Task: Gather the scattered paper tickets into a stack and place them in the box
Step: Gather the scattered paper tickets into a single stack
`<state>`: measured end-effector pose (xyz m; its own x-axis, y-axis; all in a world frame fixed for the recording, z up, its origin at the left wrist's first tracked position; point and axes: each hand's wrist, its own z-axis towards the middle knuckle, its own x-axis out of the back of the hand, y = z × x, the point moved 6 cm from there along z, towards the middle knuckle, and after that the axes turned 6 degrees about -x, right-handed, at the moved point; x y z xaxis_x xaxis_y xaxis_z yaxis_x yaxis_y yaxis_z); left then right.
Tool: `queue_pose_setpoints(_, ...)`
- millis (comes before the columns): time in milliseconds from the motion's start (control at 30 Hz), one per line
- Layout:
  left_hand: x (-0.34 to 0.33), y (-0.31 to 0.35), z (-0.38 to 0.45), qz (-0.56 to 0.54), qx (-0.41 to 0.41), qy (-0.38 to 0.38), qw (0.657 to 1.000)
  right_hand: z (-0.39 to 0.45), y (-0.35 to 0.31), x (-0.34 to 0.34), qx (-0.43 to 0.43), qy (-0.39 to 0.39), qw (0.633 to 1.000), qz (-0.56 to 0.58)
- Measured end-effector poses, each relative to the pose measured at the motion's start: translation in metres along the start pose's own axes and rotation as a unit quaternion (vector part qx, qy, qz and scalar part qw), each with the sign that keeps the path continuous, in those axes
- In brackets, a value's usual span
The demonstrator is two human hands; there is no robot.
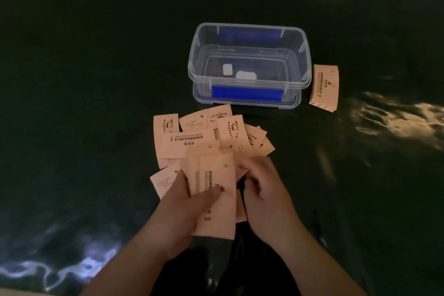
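Several pale pink paper tickets [192, 138] lie scattered and overlapping on the dark surface in front of a clear plastic box [300, 55] with blue clips. My left hand [186, 202] grips a small stack of tickets [216, 209] held upright, thumb across its face. My right hand [264, 184] rests curled at the stack's right edge, fingers touching tickets beneath it. A separate neat stack of tickets [324, 87] lies just right of the box. The box holds two small white pieces.
The dark glossy covering [96, 79] stretches all around, with bright light reflections at the right and lower left. The box sits on its own lid [247, 101].
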<state>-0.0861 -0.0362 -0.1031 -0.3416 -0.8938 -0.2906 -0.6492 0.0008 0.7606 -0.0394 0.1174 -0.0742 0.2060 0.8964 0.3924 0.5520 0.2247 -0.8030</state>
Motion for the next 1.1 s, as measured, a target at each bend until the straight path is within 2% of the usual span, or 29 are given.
queue_pose_setpoints(67,0.017,0.009,0.001,-0.005,-0.025,0.049,0.998,0.024,0.008,0.011,-0.053,0.128,0.99,-0.038)
queue_pose_setpoints(100,0.024,0.013,0.001,-0.014,-0.037,0.068,0.997,0.034,0.009,0.015,-0.075,0.173,0.98,-0.059)
queue_pose_setpoints(133,0.03,0.017,0.0,-0.024,-0.048,0.085,0.995,0.043,0.006,0.013,-0.09,0.187,0.974,-0.092)
queue_pose_setpoints(200,0.037,0.021,0.0,-0.038,-0.062,0.103,0.992,0.06,0.0,0.0,-0.104,0.168,0.963,-0.183)
queue_pose_setpoints(267,0.04,0.023,0.0,-0.045,-0.06,0.113,0.991,0.068,-0.001,-0.003,-0.121,0.16,0.963,-0.182)
queue_pose_setpoints(367,0.041,0.024,0.001,-0.052,-0.055,0.108,0.991,0.066,0.009,0.013,-0.175,0.13,0.976,-0.016)
queue_pose_setpoints(467,0.041,0.021,0.003,-0.058,-0.048,0.11,0.991,0.054,0.026,0.033,-0.211,0.113,0.967,0.085)
queue_pose_setpoints(567,0.037,0.019,0.005,-0.076,-0.031,0.102,0.991,0.033,0.024,0.052,-0.17,0.126,0.973,0.09)
queue_pose_setpoints(733,0.027,0.017,0.008,-0.077,-0.01,0.082,0.994,-0.002,0.015,0.061,-0.045,0.136,0.988,0.05)
queue_pose_setpoints(900,0.017,0.017,0.01,-0.062,-0.005,0.074,0.995,-0.011,0.022,0.06,-0.041,0.162,0.984,0.07)
queue_pose_setpoints(967,0.016,0.018,0.01,-0.054,-0.008,0.079,0.995,-0.011,0.022,0.064,-0.045,0.169,0.984,0.045)
queue_pose_setpoints(1100,0.015,0.02,0.007,-0.04,-0.014,0.077,0.996,-0.012,0.032,0.071,-0.118,0.14,0.981,0.061)
